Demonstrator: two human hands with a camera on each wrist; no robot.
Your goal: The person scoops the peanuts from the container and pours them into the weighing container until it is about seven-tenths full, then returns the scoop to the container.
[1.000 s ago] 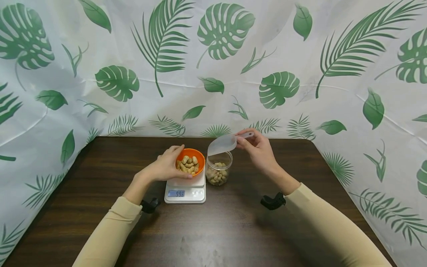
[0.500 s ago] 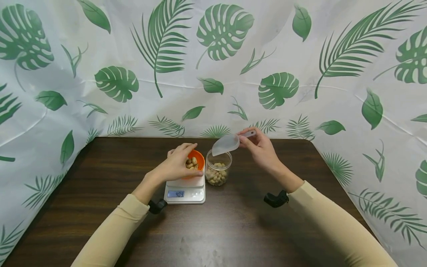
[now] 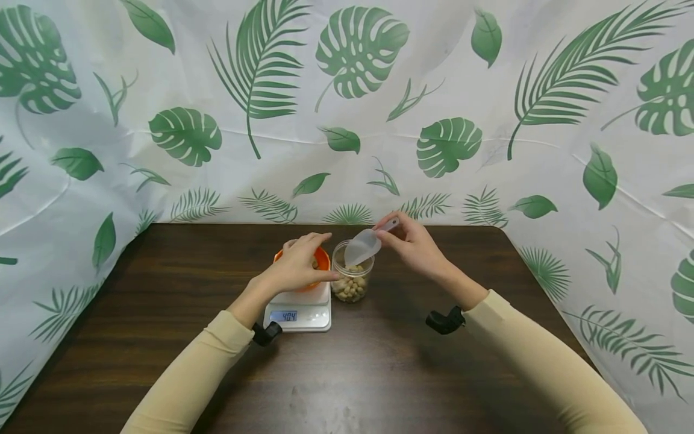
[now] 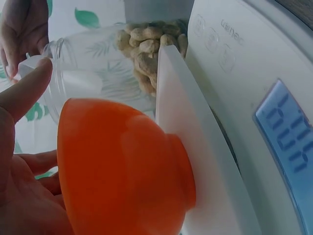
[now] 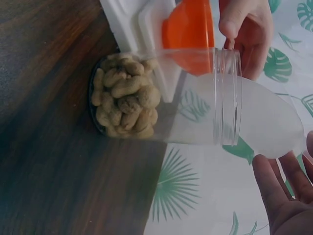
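My right hand (image 3: 414, 246) pinches the handle of a translucent scoop (image 3: 362, 246), whose blade dips into the mouth of a clear jar (image 5: 228, 98). Peanuts (image 5: 126, 98) fill the jar's lower part. Over the orange bowl (image 4: 117, 166) reaches my left hand (image 3: 295, 266), fingers spread, its thumb extended toward the jar's rim. That bowl sits on the white kitchen scale (image 3: 313, 320) and holds peanuts, mostly covered by the hand in the head view. The scale's display (image 3: 284, 316) reads 40.4.
The jar stands close against the right side of the scale on a dark wood table (image 3: 347, 380). Behind the table's far edge hangs a white sheet (image 3: 379, 138) printed with green leaves. Each wrist wears a black camera mount (image 3: 446, 321).
My left hand has slid right from the bowl's side toward the jar. My right hand has lowered the scoop into the jar's mouth. The display fell from 99.8 to 40.4.
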